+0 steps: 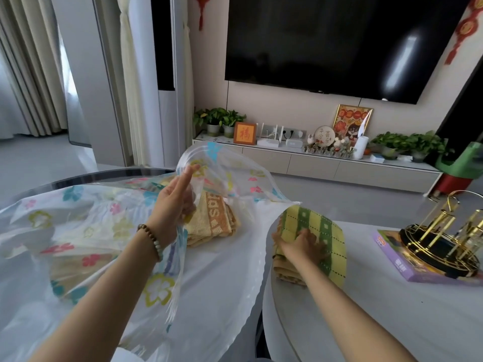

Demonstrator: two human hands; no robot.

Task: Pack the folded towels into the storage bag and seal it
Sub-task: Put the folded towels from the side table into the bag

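One bag (86, 226) is lying open, one orange towel (211, 220) sitting inside its mouth. The left hand (173, 202) is pinching the bag's upper flap up. Just right of the bag, the right hand (300, 244) is gripping a green towel (321, 236) topping a small stack.

We read "das", sideways, on the orange towel (213, 220). Framed sign (244, 133): "福". Round plaque (322, 135): "平安喜乐". Box (407, 265) print illegible.
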